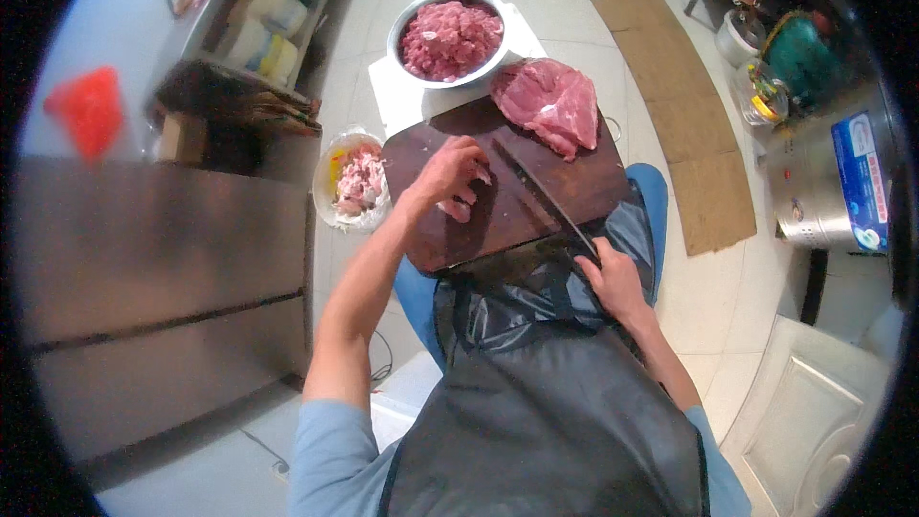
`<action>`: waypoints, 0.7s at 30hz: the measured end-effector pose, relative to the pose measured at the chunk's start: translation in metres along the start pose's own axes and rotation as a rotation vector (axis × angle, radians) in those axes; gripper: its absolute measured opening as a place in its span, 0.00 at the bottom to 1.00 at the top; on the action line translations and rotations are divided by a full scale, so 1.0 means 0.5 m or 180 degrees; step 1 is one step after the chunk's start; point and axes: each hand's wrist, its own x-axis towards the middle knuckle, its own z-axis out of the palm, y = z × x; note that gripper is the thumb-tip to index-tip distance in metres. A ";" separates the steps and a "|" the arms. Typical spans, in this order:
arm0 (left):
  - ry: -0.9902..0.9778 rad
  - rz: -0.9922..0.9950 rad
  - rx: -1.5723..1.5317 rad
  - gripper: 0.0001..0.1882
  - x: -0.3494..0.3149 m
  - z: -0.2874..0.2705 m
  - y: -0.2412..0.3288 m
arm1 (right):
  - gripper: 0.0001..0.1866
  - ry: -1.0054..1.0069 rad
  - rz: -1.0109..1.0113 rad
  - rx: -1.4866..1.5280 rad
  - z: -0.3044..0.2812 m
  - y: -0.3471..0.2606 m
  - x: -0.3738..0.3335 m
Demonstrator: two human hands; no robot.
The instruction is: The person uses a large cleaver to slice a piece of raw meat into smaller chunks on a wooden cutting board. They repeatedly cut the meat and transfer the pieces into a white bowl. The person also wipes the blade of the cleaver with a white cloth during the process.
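My left hand [457,172] hovers over the left half of a dark brown cutting board [450,239]. Its fingers are curled and spread from the thumb, with no clear item between them. In my right hand [613,280] is the handle of a long knife [546,196], its dark blade slanting up and left across the board. A large slab of raw pink meat [548,103] rests at the board's far right corner, overhanging its edge. Beyond the board stands a metal bowl [394,46] heaped with raw meat pieces [450,38].
Left of the board, a lined tub [325,193] holds pale meat trimmings [360,177]. The board lies above my black apron [536,402]. Flattened cardboard [684,124] covers floor tiles at right. A metal cabinet [172,278] flanks the left; a steel container [823,182] stands right.
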 end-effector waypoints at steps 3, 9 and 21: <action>-0.0518 0.0116 0.0961 0.17 0.024 0.003 0.011 | 0.15 0.0120 0.0185 0.0352 0.002 -0.006 0.021; -0.0842 -0.0578 0.0662 0.16 -0.035 -0.054 0.013 | 0.15 0.0117 0.0343 0.0656 0.002 -0.029 0.011; 0.1390 -0.0775 0.0463 0.21 -0.162 0.074 0.050 | 0.15 -0.0257 0.0536 0.0672 0.027 -0.031 0.014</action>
